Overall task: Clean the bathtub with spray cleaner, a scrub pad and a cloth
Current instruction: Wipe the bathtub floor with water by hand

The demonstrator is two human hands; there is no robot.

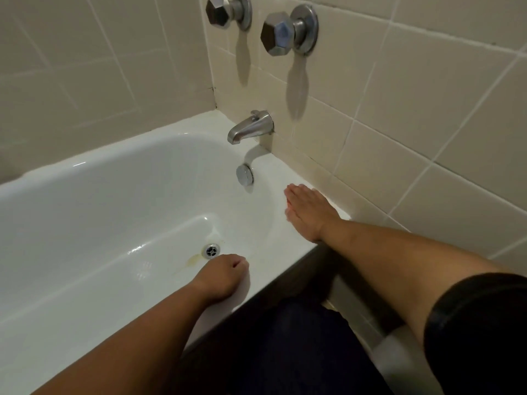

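Note:
The white bathtub (94, 195) fills the left and middle of the head view. Its round metal drain (211, 250) sits in the floor, with a yellowish stain (191, 259) just left of it. My left hand (225, 273) is curled into a fist just inside the near rim, right beside the drain, and nothing shows in it. My right hand (306, 210) lies flat, fingers straight, on the tub's end ledge below the tiled wall. No spray bottle, scrub pad or cloth is in view.
A metal spout (249, 129) sticks out of the end wall above a round overflow plate (244, 174). Two faceted tap handles (225, 10) (285, 31) are mounted higher on the tiles. My dark-clothed legs (285, 352) are against the tub's outer side.

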